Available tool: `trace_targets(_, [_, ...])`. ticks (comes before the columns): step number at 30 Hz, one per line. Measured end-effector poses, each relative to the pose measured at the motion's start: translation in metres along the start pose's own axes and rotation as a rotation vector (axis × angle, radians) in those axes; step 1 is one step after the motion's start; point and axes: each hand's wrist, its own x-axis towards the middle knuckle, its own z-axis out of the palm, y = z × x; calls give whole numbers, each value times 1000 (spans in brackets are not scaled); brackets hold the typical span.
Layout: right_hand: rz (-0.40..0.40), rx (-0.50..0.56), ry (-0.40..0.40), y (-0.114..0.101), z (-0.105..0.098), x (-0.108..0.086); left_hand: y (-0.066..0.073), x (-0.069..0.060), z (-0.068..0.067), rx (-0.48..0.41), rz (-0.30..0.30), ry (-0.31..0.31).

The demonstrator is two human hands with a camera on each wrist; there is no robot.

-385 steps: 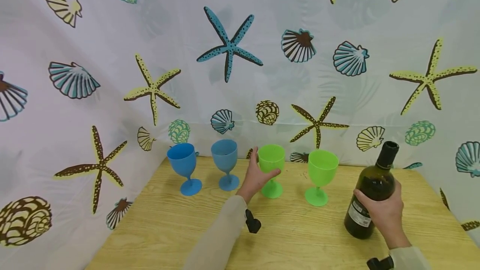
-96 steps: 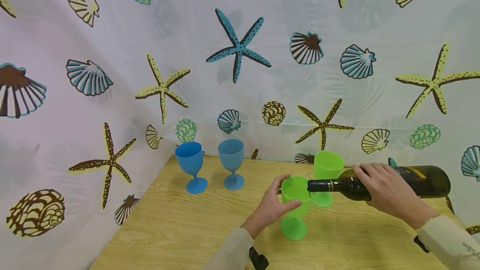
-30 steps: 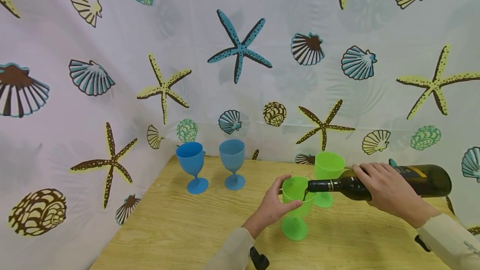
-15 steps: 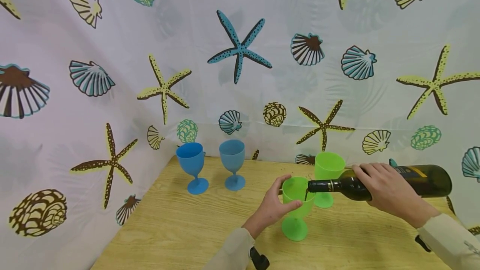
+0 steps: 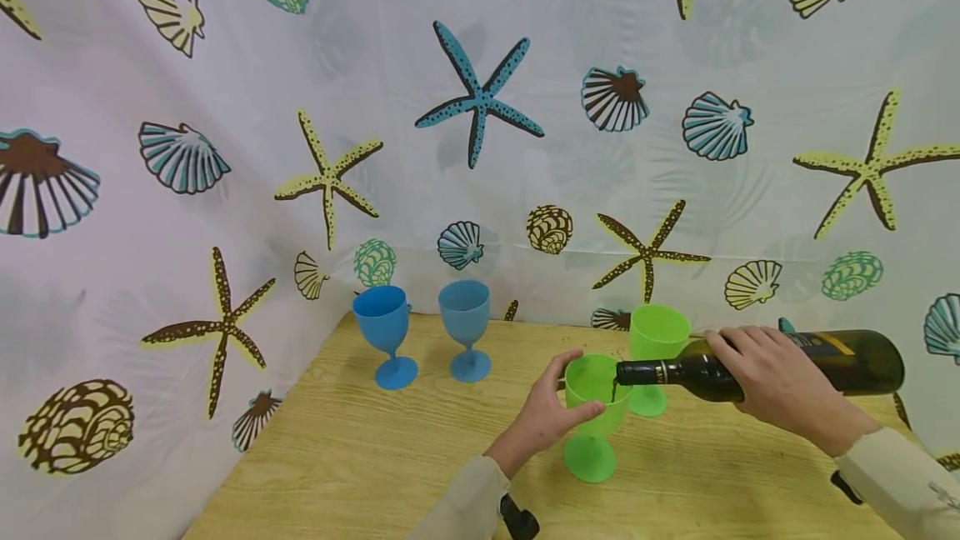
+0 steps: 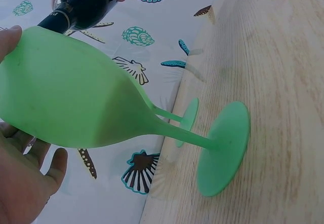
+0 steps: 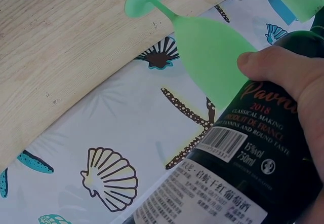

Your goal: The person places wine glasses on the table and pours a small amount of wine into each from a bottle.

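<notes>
The right hand (image 5: 780,386) grips the tilted bottle (image 5: 708,375), the left hand (image 5: 551,407) holds the near cup (image 5: 606,420); a steady tilt should keep the stream (image 5: 614,391) inside it

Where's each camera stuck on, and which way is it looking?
Head: worn on the head, facing forward and down at the table; left hand, right hand and sleeves show.
Left wrist: worn there, facing the held green goblet; left hand and a bit of the right hand show.
Right wrist: worn there, facing the bottle; right hand shows.
Both wrist views share the bottle.
</notes>
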Motion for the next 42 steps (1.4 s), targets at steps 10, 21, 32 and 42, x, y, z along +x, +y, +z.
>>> trace_targets(10, [-7, 2, 9, 1, 1, 0, -11, 4, 2, 0, -2, 3])
trace_targets(21, [-2, 8, 3, -1, 0, -1, -36, 12, 5, 14, 15, 3])
trace_targets(32, [-7, 7, 4, -1, 0, -1, -39, 12, 5, 23, 32, 2])
trace_targets(42, [-14, 4, 7, 1, -1, 0, -39, 13, 4, 15, 39, 1])
